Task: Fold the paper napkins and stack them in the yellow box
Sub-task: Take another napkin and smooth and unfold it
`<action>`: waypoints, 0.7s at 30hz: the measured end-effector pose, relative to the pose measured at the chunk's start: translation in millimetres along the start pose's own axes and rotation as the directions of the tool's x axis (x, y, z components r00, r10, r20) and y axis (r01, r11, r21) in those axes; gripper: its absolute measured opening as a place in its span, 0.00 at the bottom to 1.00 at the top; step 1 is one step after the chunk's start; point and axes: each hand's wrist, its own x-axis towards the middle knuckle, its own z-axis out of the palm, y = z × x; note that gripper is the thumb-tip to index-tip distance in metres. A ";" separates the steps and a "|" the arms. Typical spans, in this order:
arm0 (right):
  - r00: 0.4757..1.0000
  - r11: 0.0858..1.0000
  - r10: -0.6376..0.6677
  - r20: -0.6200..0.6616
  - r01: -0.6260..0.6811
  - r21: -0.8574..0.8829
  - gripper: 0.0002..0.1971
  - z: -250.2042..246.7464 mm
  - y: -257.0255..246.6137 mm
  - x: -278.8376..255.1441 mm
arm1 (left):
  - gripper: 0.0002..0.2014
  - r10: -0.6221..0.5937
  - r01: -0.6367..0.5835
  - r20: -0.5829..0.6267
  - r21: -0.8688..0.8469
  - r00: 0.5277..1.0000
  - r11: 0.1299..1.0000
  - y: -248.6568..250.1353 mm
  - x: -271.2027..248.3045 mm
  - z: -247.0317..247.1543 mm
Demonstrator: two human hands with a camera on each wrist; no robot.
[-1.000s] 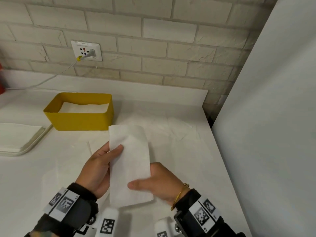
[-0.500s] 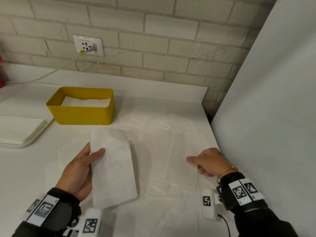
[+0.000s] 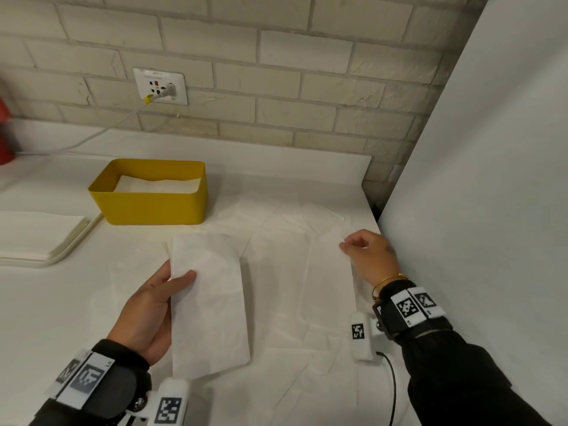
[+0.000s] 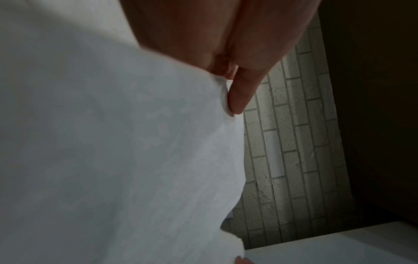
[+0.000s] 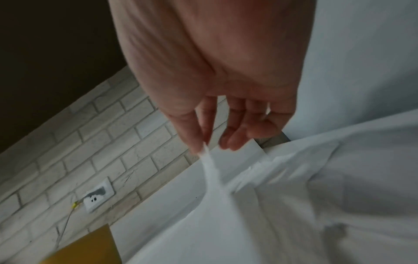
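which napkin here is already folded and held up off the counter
The narrow folded napkin gripped in the left hand. The other napkins lie unfolded on the counter; the right hand pinches one's corner.

The table (image 3: 307,192) is seen from the head view, looking forward and down toward the far brick wall (image 3: 276,72). Each wrist view is set very close behind its hand, facing along the fingers. The brick wall (image 4: 294,142) is shared by all three views; the socket (image 5: 97,196) by head and right wrist.
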 end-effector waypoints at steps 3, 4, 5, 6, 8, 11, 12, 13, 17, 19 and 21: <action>1.000 0.988 -0.002 -0.005 0.003 0.154 0.03 -2.7 -8.4 3.5 | 0.20 0.008 -0.008 -0.029 0.012 1.000 1.000 1.5 -1.6 -5.0; 0.999 0.985 0.038 0.023 -0.041 0.165 0.03 -2.6 -9.2 4.3 | 0.20 0.009 -0.008 -0.039 0.015 0.999 1.000 1.8 -2.1 -6.6; 0.994 0.988 0.079 0.069 -0.087 0.124 0.08 -2.9 -7.4 5.2 | 0.19 0.007 -0.007 -0.046 0.017 0.999 1.000 2.3 -2.8 -7.8; 0.983 0.991 0.123 0.138 -0.129 0.036 0.15 -2.8 -4.3 5.4 | 0.20 0.007 -0.006 -0.050 0.019 0.999 1.000 2.6 -3.4 -9.0; 0.936 0.979 0.196 0.294 -0.167 -0.121 0.28 -1.0 3.1 2.5 | 0.19 0.009 -0.008 -0.055 0.020 0.998 1.000 3.3 -4.7 -10.9; 0.911 0.977 0.210 0.354 -0.187 -0.098 0.21 1.8 14.1 -1.4 | 0.19 0.018 -0.016 -0.068 0.022 0.998 1.000 4.5 -5.6 -13.1; 0.921 0.983 0.181 0.345 -0.175 -0.050 0.15 1.8 15.2 -1.9 | 0.19 0.019 -0.018 -0.073 0.026 0.997 1.000 4.8 -5.4 -13.2; 0.934 0.988 0.147 0.325 -0.151 -0.013 0.12 0.3 13.4 -2.6 | 0.18 0.020 -0.018 -0.078 0.026 0.997 1.000 5.1 -5.3 -12.5; 0.980 0.997 -0.009 0.201 -0.006 0.071 0.13 -8.2 -8.1 3.2 | 0.18 0.012 -0.010 -0.091 0.023 0.996 1.000 6.1 -2.9 -8.5; 0.983 0.990 -0.026 0.182 0.000 0.144 0.03 -12.8 -16.7 9.1 | 0.18 0.005 -0.003 -0.091 0.021 0.996 1.000 6.1 -1.4 -6.6; 0.974 0.994 0.026 0.225 -0.048 0.095 0.06 -15.3 -11.7 16.4 | 0.18 0.002 -0.001 -0.084 0.022 0.996 1.000 6.0 -0.9 -4.5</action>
